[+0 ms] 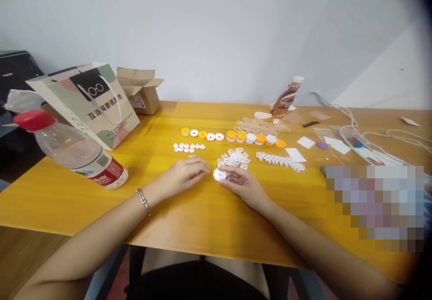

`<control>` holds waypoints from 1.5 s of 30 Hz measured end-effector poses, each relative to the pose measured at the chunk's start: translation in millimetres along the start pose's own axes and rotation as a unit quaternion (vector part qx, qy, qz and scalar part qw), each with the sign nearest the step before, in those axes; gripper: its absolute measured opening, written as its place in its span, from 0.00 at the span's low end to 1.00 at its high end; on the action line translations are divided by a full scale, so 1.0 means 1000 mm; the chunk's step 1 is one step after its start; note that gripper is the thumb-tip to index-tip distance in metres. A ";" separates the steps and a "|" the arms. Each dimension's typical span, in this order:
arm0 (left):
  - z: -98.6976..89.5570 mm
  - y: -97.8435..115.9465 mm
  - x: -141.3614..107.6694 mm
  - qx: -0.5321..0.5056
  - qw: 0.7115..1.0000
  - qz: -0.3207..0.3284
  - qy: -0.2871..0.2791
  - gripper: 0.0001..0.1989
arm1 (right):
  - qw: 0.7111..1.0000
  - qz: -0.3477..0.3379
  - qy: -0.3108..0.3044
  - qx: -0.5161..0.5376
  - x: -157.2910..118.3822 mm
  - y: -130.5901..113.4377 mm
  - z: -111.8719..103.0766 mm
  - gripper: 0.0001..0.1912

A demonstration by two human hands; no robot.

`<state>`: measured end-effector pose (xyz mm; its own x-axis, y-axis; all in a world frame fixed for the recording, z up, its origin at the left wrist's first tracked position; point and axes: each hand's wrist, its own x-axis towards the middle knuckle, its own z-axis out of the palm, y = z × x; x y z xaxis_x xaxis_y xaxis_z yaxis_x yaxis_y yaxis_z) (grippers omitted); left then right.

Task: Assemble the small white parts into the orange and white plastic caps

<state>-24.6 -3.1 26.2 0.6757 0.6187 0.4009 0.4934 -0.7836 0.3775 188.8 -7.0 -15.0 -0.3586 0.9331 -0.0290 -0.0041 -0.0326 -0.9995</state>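
My right hand (pixel 248 187) pinches a small white round disc (pixel 219 175) between thumb and fingertips, a little above the table. To its left, my left hand (pixel 187 174) has its fingertips drawn together, pointing at the disc with a small gap between. Anything in those fingertips is too small to make out. Just beyond the hands lies a loose heap of white lattice-like plastic pieces (pixel 234 157). Small white pegged discs (pixel 187 147) stand in rows beyond my left hand. Farther back runs a line of yellow and white round rings (pixel 219 137).
A strip of white cut-out pieces (pixel 280 159) and clear round caps (pixel 258 125) lie right of centre. A red-capped bottle (pixel 87 156), paper bag (pixel 97 102) and cardboard box (pixel 143 88) stand left. A brown drink bottle (pixel 286 96) and white cables (pixel 347 120) are at right.
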 end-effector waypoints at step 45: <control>0.003 -0.022 -0.003 0.075 0.979 -0.003 0.187 0.07 | 0.999 -0.042 -0.016 -0.006 -0.003 0.001 -0.003 0.13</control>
<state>-35.8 12.5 14.4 0.4377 0.5793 0.6877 0.5911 -0.7617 0.2654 192.4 -8.4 -16.3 -0.3871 0.9204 0.0548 -0.0245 0.0491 -0.9985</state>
